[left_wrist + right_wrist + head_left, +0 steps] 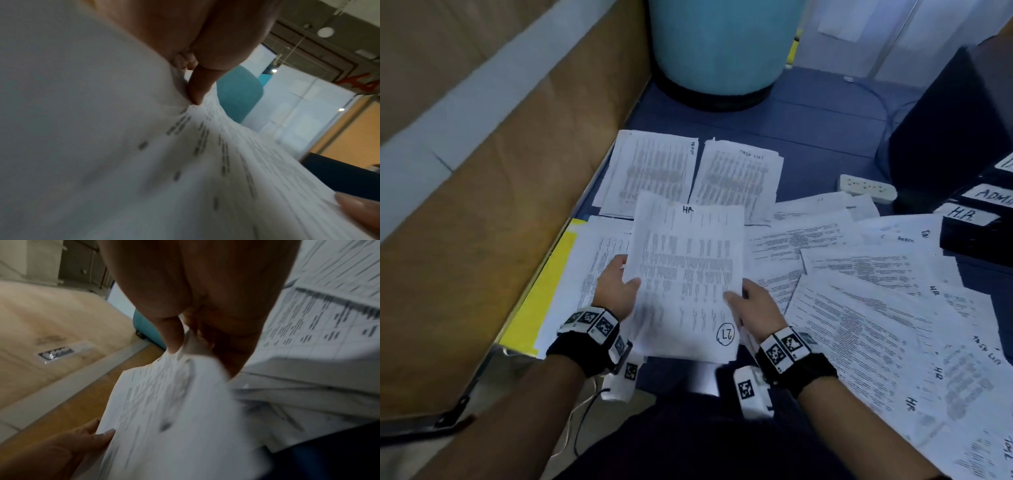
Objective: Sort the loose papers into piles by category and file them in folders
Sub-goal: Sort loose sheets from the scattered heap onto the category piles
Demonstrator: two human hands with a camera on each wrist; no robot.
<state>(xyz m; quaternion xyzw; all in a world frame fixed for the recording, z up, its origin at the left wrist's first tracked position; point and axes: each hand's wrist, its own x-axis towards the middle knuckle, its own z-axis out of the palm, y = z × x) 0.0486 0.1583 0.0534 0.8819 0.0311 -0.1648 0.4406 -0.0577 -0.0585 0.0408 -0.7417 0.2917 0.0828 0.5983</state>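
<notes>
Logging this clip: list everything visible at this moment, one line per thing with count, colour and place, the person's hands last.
held papers: one stack, white, top sheet marked HR, raised over the floor between both hands
sorted piles: two, white, side by side beyond the held stack
loose papers: many, white, fanned over the floor at right
yellow folder: one, under papers at left by the wooden panel
binders: several, black with white labels, far right; exact count unclear
power strip: one, white, beyond the loose papers
drum: one, teal, top centre
left hand: grips the stack's left edge
right hand: pinches the stack's right edge
</notes>
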